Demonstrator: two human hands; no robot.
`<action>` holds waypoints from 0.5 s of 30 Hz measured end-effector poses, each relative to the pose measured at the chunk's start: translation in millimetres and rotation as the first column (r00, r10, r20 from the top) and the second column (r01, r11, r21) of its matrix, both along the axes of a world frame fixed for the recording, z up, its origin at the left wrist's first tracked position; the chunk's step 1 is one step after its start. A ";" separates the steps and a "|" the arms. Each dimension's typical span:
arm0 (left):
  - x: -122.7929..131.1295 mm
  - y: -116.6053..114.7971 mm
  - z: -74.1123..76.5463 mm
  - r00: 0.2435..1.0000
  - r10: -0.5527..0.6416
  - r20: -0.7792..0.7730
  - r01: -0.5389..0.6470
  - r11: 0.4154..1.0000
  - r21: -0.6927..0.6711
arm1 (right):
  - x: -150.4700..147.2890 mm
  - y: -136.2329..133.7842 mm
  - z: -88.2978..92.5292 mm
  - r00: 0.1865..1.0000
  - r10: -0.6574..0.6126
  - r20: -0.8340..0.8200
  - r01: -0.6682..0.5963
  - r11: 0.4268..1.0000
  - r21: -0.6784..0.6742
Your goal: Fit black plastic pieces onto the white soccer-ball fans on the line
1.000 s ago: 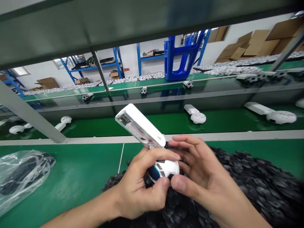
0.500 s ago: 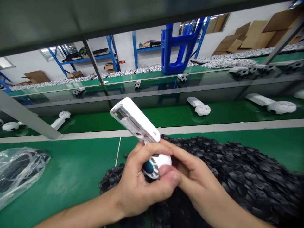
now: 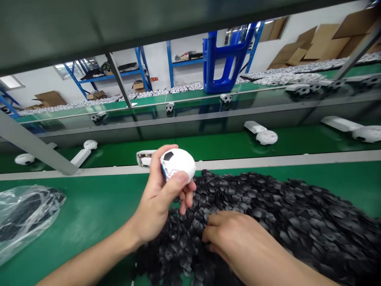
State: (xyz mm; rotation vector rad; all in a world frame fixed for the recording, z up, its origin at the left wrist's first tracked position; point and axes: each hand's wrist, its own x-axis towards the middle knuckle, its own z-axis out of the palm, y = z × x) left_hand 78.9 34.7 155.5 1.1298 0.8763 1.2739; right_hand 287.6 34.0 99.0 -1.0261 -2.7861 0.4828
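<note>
From the head camera, the person's left hand [image 3: 151, 196] is raised and closed around a white plastic ball shell [image 3: 178, 163] with a black pentagon on it, the thumb across its lower side and the fingers curled beneath. A white handle piece [image 3: 144, 159] shows just behind the ball, though I can't tell whether the two are joined. The right hand [image 3: 235, 238] is well apart and low, its fingers [image 3: 210, 234] pressed into a heap of small black plastic pieces [image 3: 268, 206], and I can't tell whether it has hold of any. The heap lies on a green tabletop [image 3: 74, 214], beside a clear plastic bag [image 3: 26, 210] of dark pieces. The shell looks light, stiff and rather slick, probably best cradled around its widest part, with the black pieces likely to slide and scatter if raked. Beyond, white parts [image 3: 266, 137] sit on further green belts, with a blue plastic stand [image 3: 223, 59], blue steel shelving [image 3: 143, 67] and cardboard sheets [image 3: 315, 45] against the wall
</note>
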 end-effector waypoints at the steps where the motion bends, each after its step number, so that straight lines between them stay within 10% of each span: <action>1: -0.4 -0.8 -2.7 0.999 -0.008 -0.036 0.007 1.000 -0.021 | 0.9 0.4 2.7 1.000 -0.005 -0.015 0.005 1.000 0.012; 4: -4.5 -2.8 -11.1 0.993 -0.033 -0.116 0.026 0.998 -0.057 | 7.4 2.2 24.1 0.967 -0.048 -0.248 0.048 0.999 -0.009; 8: -9.4 -4.4 -19.2 0.982 -0.078 -0.172 0.075 0.997 -0.025 | 13.4 5.9 55.2 0.698 -0.198 -0.688 0.106 0.979 -0.174; 15: -2.1 -17.8 -14.7 0.906 -0.245 -0.346 0.271 0.962 0.030 | 1.4 -2.9 52.2 0.464 -0.363 -0.808 0.229 0.930 -0.286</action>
